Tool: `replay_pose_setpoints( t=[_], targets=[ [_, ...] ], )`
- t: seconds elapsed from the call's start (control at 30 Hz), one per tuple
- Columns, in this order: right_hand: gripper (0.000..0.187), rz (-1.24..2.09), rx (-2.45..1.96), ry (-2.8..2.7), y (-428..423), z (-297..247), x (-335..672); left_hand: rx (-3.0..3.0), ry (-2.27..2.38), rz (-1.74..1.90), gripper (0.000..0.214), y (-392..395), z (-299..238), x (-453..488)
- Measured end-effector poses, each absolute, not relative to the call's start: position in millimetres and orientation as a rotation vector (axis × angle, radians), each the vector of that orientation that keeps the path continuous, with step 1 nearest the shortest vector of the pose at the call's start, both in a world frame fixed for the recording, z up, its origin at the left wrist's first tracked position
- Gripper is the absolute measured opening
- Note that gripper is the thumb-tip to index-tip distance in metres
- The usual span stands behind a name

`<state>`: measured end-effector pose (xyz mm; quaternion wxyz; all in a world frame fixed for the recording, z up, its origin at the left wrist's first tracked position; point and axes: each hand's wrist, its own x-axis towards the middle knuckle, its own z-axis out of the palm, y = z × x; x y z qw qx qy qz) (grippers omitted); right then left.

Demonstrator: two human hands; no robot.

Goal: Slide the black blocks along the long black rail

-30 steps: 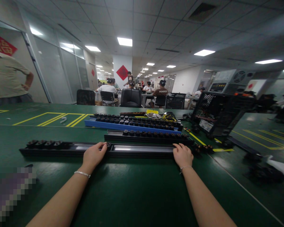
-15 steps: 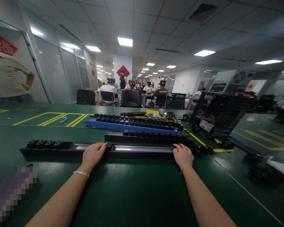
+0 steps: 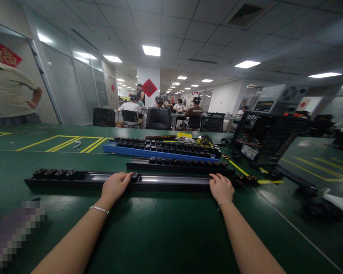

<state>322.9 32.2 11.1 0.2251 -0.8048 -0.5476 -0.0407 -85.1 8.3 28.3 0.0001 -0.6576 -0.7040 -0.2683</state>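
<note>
Left hand (image 3: 115,186), fingers bunched, touched the lone black block (image 3: 134,176) near the middle of the long black rail (image 3: 174,181); the right hand (image 3: 222,187) lay over that rail's right end. Whether either gripped was unclear. Four similar blocks (image 3: 59,174) sat toward the rail's left end.

- Left bracelet (image 3: 99,209): silver-coloured and shiny, possibly linked, though too small to tell.
- Left hand (image 3: 115,187): bare, just beyond the left bracelet.
- Left forearm (image 3: 71,239): bare, tapering towards the left bracelet.
- Right bracelet (image 3: 224,202): silvery, thinner, well right of the left bracelet.
</note>
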Motion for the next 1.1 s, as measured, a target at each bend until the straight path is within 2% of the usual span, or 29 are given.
replay_pose_setpoints(
  t=[0.27,0.63,1.1],
  targets=[
    [0.042,-0.127,-2.209,-1.493,32.1,10.6,322.2,-2.124,-2.111,-0.919,0.048,9.9,26.6,-82.1],
    [0.044,-0.074,-2.244,-1.510,32.0,13.8,322.5,-2.216,-2.180,-0.837,0.048,8.4,34.0,-78.6],
    [0.043,-0.076,-2.248,-1.487,32.6,14.0,321.1,-2.299,-2.048,-0.801,0.045,13.3,28.8,-76.6]
  ],
)
